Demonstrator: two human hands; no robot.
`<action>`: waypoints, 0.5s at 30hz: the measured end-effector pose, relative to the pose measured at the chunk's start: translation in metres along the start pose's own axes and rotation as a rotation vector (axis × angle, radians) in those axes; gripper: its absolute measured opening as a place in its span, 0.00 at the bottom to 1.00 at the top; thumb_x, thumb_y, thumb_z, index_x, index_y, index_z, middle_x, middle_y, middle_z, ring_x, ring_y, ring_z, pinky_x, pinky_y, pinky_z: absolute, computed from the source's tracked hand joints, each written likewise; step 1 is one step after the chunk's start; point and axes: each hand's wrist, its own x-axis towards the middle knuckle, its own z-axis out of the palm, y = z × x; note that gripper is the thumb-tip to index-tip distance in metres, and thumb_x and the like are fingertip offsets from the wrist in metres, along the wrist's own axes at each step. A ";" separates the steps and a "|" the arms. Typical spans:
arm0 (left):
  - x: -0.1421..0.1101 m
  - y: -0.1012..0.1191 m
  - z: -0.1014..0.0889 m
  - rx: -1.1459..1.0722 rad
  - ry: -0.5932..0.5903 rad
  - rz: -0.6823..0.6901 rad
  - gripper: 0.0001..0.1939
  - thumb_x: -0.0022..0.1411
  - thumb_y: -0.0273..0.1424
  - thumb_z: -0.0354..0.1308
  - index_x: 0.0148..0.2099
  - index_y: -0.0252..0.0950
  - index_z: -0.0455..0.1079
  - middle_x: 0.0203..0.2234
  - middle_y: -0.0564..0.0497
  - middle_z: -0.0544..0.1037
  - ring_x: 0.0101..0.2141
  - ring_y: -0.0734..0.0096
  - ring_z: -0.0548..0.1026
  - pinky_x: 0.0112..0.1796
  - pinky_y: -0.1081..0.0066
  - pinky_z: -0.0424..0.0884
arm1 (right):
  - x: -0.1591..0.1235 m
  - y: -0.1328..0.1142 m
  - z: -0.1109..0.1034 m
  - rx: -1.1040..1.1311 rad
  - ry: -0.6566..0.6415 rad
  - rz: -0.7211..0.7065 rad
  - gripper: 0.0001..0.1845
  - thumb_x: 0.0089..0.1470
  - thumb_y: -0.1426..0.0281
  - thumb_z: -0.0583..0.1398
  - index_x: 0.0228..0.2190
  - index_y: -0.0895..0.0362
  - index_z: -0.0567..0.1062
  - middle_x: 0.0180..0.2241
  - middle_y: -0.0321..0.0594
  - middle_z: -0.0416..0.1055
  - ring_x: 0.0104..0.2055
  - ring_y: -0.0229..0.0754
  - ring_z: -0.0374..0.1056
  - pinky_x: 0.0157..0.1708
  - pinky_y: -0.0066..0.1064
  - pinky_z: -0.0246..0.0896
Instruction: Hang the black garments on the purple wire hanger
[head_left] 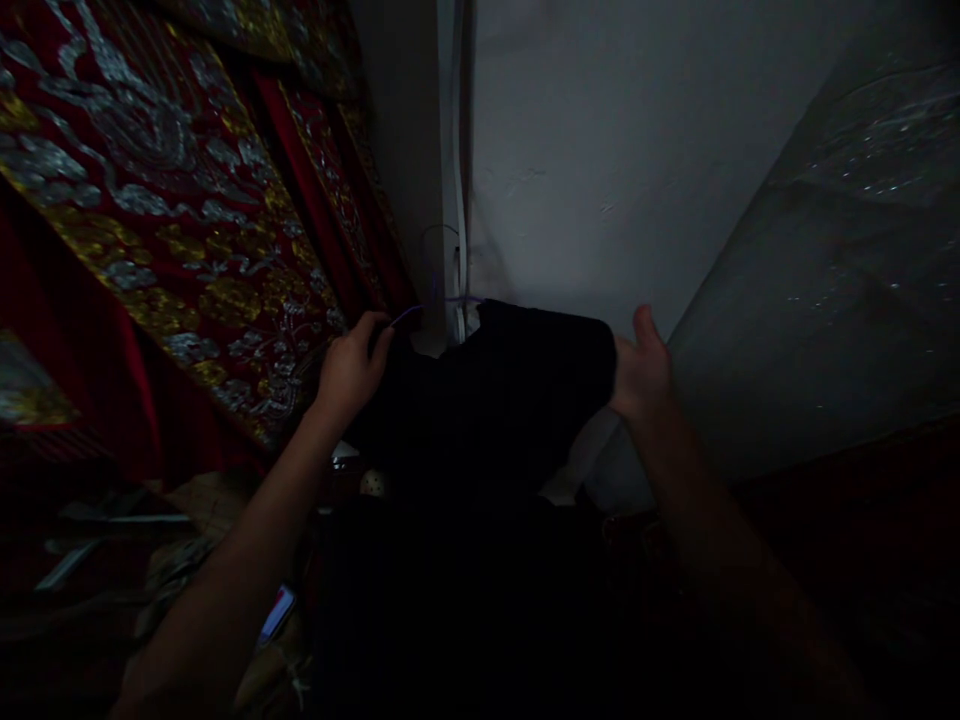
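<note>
A black T-shirt (495, 400) hangs spread out in front of me on a thin purple hanger (435, 290), whose hook stands above the neckline. My left hand (351, 368) is closed at the shirt's left shoulder, thumb and fingers pinching it beside the hanger's end. At the right sleeve is my right hand (643, 368), its thumb stretched up and away from the cloth. The fingers of that hand go out of sight in or behind the sleeve opening. The shirt's lower part merges into the dark.
Red cloth with gold and silver embroidery (187, 200) hangs at the left. Ahead is a pale wall (600, 150) with a vertical cable (457, 150). A sheet of shiny plastic (847, 260) covers the right side. A lit phone (277, 613) lies low at the left among dim clutter.
</note>
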 end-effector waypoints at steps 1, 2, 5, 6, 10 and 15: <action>0.002 0.001 0.001 0.005 0.018 -0.002 0.18 0.70 0.39 0.51 0.56 0.38 0.70 0.41 0.44 0.81 0.38 0.56 0.78 0.40 0.66 0.67 | 0.003 -0.011 0.000 0.025 -0.016 0.022 0.37 0.66 0.45 0.45 0.40 0.61 0.80 0.42 0.51 0.78 0.47 0.51 0.75 0.40 0.41 0.66; 0.003 0.001 0.002 -0.003 0.030 -0.007 0.18 0.70 0.38 0.51 0.57 0.38 0.69 0.42 0.44 0.80 0.39 0.56 0.78 0.41 0.66 0.67 | 0.003 -0.022 0.001 0.055 -0.066 0.055 0.37 0.65 0.44 0.46 0.39 0.60 0.80 0.40 0.50 0.79 0.46 0.50 0.75 0.40 0.40 0.66; 0.006 0.000 0.003 -0.157 0.024 -0.050 0.17 0.71 0.39 0.48 0.49 0.36 0.74 0.36 0.46 0.80 0.37 0.61 0.77 0.40 0.68 0.67 | -0.011 -0.049 0.010 0.196 -0.466 0.140 0.42 0.61 0.38 0.45 0.35 0.59 0.81 0.33 0.49 0.79 0.41 0.50 0.77 0.37 0.40 0.69; 0.005 0.000 0.003 -0.252 0.000 -0.070 0.18 0.71 0.40 0.48 0.46 0.36 0.75 0.34 0.47 0.80 0.35 0.63 0.76 0.39 0.69 0.67 | -0.020 -0.052 0.014 0.240 -0.674 0.144 0.43 0.58 0.36 0.45 0.35 0.59 0.82 0.33 0.49 0.79 0.39 0.51 0.77 0.37 0.41 0.70; -0.004 0.016 -0.003 -0.629 -0.133 -0.076 0.18 0.65 0.45 0.58 0.43 0.35 0.75 0.36 0.48 0.80 0.38 0.65 0.75 0.41 0.71 0.69 | -0.060 -0.031 0.036 0.093 -1.114 0.005 0.29 0.56 0.47 0.60 0.47 0.58 0.79 0.43 0.50 0.79 0.46 0.52 0.76 0.46 0.45 0.71; -0.023 0.064 -0.012 -0.914 -0.337 0.041 0.16 0.67 0.44 0.57 0.45 0.37 0.76 0.42 0.47 0.79 0.45 0.64 0.75 0.48 0.68 0.69 | -0.094 0.012 0.088 -0.356 -0.662 -0.393 0.57 0.45 0.65 0.71 0.68 0.58 0.50 0.68 0.57 0.51 0.70 0.60 0.49 0.65 0.54 0.53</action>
